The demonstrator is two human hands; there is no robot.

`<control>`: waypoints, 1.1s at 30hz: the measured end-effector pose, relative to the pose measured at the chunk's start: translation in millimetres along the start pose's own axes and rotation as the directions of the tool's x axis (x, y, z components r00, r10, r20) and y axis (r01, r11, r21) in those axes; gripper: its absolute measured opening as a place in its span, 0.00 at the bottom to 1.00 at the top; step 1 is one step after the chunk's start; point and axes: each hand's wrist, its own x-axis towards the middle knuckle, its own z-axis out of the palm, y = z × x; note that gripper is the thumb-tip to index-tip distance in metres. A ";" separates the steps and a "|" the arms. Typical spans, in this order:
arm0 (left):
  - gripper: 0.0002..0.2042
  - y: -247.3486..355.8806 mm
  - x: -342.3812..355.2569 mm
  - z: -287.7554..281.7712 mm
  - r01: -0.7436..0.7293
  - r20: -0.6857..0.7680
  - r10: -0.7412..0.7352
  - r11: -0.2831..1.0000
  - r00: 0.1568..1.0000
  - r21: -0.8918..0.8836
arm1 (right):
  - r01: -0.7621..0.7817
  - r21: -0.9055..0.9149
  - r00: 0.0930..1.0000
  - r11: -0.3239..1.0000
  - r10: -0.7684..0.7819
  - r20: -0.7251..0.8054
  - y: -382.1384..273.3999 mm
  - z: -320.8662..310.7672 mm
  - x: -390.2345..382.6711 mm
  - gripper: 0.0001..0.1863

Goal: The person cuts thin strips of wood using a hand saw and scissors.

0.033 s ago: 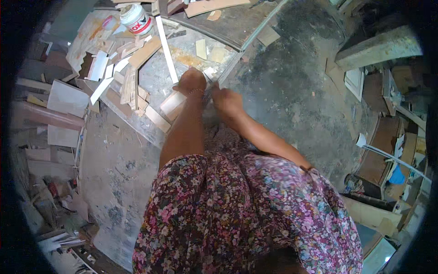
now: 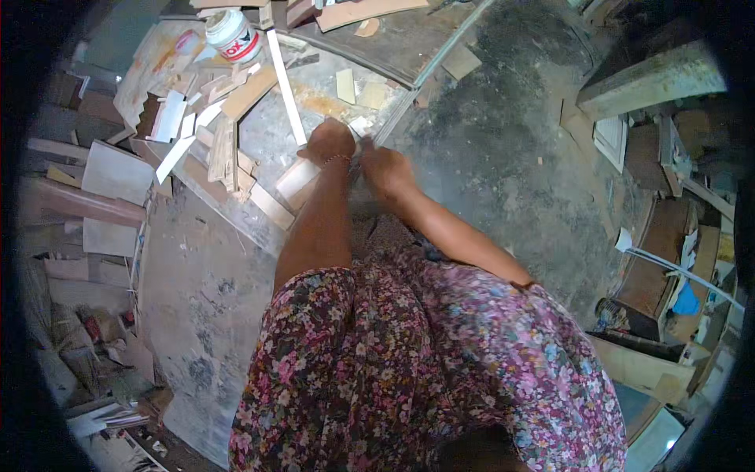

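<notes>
My left hand [image 2: 330, 141] is closed, pressed down near the right edge of a low worktop [image 2: 253, 134]. A long white strip [image 2: 285, 86] ends beside its fingers, and a pale wooden block [image 2: 296, 179] lies under the wrist. Just to the right, at the worktop's edge, is my right hand [image 2: 385, 169], curled into a fist. A small dark tip [image 2: 367, 143] shows at its fingers; what it belongs to is hidden. A small white piece [image 2: 361, 124] lies just beyond both hands. What the left fingers grip cannot be seen.
A white tub [image 2: 233, 35] stands at the worktop's far left, near scattered wood offcuts [image 2: 224, 153]. A thick pale beam [image 2: 657, 90] juts in at the right. Boards and scraps [image 2: 118, 169] line the left side; wooden boxes [image 2: 651, 267] stand at the right.
My right hand has shifted slightly to the left, closer to my left hand. The left hand stays almost in place.
</notes>
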 end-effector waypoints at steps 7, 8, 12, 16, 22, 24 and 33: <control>0.19 2.9 -5.0 -11.8 -0.014 0.090 0.013 1.000 0.996 0.011 | 0.065 0.134 0.995 0.989 -0.074 0.063 26.8 11.0 -5.3 0.24; 0.19 1.5 -6.8 -8.3 -0.002 0.035 0.002 1.000 0.999 0.014 | 0.132 -0.062 0.986 0.989 -0.125 0.106 17.8 -3.1 -14.1 0.25; 0.19 22.7 -9.1 -20.3 0.015 0.111 -0.011 0.999 0.994 -0.033 | 0.104 -0.157 0.992 0.982 -0.092 0.085 29.4 16.2 17.1 0.25; 0.21 11.4 -10.9 -17.4 0.063 0.058 -0.062 0.998 0.996 -0.024 | 0.024 -0.176 0.990 0.984 0.001 0.138 8.9 1.6 9.7 0.20; 0.21 4.0 -5.7 -12.2 0.038 0.047 -0.036 0.999 0.998 -0.033 | 0.280 -0.366 0.955 0.888 -0.220 0.197 12.0 -11.7 -18.8 0.21; 0.21 12.2 -7.5 -17.8 0.000 0.069 0.002 1.000 0.998 -0.029 | 0.185 -0.257 0.980 0.948 -0.158 0.123 3.4 -7.5 -4.4 0.18; 0.18 17.0 -17.3 -28.1 0.023 0.081 -0.017 0.997 0.997 -0.072 | 0.421 -0.318 0.904 0.850 -0.421 0.070 36.6 -2.5 -15.7 0.24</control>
